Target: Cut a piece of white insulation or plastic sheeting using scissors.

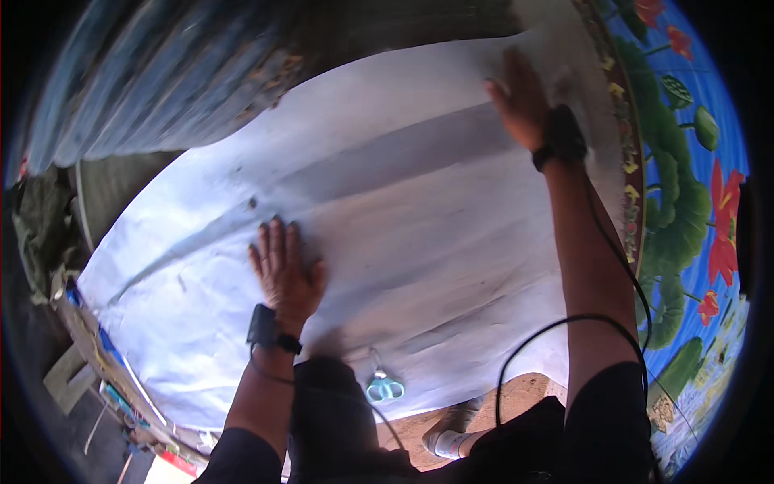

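Now a white sheet (451,234) is lying under the fingers. The left hand (288,278) is resting flat, fingers slightly apart; near the far edge, the right hand (524,101) is sticking its thumb out wide.

Between my left hand (286,278) and right hand (522,101) I could sweep along the white sheet (419,234). Closer to me, teal-handled scissors (384,389) and my dark-trousered knee (326,395) stand in the way; a black cable (542,329) loops across my right forearm (592,266). Corrugated sheeting (161,89) blocks the far left; a lotus-patterned surface (673,185) borders the right.
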Action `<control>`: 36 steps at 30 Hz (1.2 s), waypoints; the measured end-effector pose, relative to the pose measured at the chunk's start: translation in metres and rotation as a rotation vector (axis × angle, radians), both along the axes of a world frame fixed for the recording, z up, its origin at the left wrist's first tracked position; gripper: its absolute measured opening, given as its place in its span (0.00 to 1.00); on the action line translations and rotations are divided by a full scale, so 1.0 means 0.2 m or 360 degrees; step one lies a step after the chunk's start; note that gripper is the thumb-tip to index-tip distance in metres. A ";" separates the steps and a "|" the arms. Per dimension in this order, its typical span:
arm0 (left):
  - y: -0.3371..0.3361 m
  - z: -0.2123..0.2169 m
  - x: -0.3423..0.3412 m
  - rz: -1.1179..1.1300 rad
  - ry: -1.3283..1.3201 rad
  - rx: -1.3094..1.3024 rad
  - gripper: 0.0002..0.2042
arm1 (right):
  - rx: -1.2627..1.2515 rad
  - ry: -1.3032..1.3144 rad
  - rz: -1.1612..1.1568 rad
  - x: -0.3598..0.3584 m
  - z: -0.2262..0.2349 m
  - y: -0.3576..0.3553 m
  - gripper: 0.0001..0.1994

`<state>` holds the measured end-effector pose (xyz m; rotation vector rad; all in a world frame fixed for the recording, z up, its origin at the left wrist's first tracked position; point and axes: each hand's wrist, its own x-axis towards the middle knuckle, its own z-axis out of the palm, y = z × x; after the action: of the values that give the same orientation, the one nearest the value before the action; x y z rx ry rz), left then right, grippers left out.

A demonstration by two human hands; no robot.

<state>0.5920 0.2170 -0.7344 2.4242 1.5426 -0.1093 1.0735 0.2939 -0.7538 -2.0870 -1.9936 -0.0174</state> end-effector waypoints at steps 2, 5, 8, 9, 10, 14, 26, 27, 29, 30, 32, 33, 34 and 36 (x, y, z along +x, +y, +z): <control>0.05 -0.01 0.01 0.0013 0.0018 0.0018 0.35 | 0.0103 0.0057 -0.0064 -0.16 0.12 -0.13 0.37; 0.04 0.04 -0.02 -0.0018 -0.0001 0.0075 0.35 | -0.0130 0.0240 -0.0225 -0.53 0.21 -0.53 0.36; 0.03 0.04 -0.03 0.0031 0.0046 0.0043 0.35 | -0.0378 0.0341 -0.0474 -0.88 0.24 -0.93 0.36; 0.04 0.06 -0.07 0.0018 0.0093 0.0073 0.35 | -0.0433 0.0405 -0.0599 -0.99 0.23 -1.05 0.38; 0.03 0.06 -0.06 0.0018 0.0072 0.0088 0.35 | -0.0495 0.0413 -0.0728 -1.06 0.25 -1.16 0.39; -0.01 0.04 0.02 0.0010 0.0064 0.0115 0.35 | -0.0781 0.0439 -0.1048 -1.19 0.30 -1.48 0.44; -0.01 0.02 -0.09 -0.0103 0.0017 0.0237 0.34 | -0.0856 0.0421 -0.0908 -1.21 0.27 -1.56 0.44; 0.04 0.06 -0.14 -0.0175 -0.0032 0.0122 0.34 | -0.0841 0.0407 -0.0890 -1.21 0.27 -1.55 0.43; 0.12 0.20 -0.18 -0.0153 -0.0200 -0.0089 0.34 | -0.0827 0.0386 -0.0859 -1.22 0.29 -1.54 0.43; 0.06 0.31 -0.14 -0.0126 -0.0221 -0.0151 0.34 | -0.0845 0.0386 -0.0830 -1.19 0.28 -1.57 0.42; -0.06 0.45 -0.13 -0.0207 -0.0309 -0.0126 0.34 | -0.0848 0.0376 -0.0794 -1.11 0.28 -1.57 0.42; -0.15 0.52 -0.09 -0.0274 -0.0419 -0.0215 0.34 | -0.0885 0.0465 -0.0794 -1.03 0.25 -1.58 0.41; -0.26 0.55 -0.08 -0.0332 -0.0473 -0.0246 0.33 | -0.0924 0.0566 -0.0788 -1.00 0.25 -1.58 0.41; -0.45 0.69 -0.09 -0.0405 -0.0443 -0.0457 0.33 | -0.0880 0.0587 -0.0780 -1.06 0.33 -1.53 0.42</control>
<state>0.5736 0.1278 -0.5966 2.2792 1.0210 -0.0365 0.8615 -0.0118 -0.6888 -2.6122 -1.3305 0.8458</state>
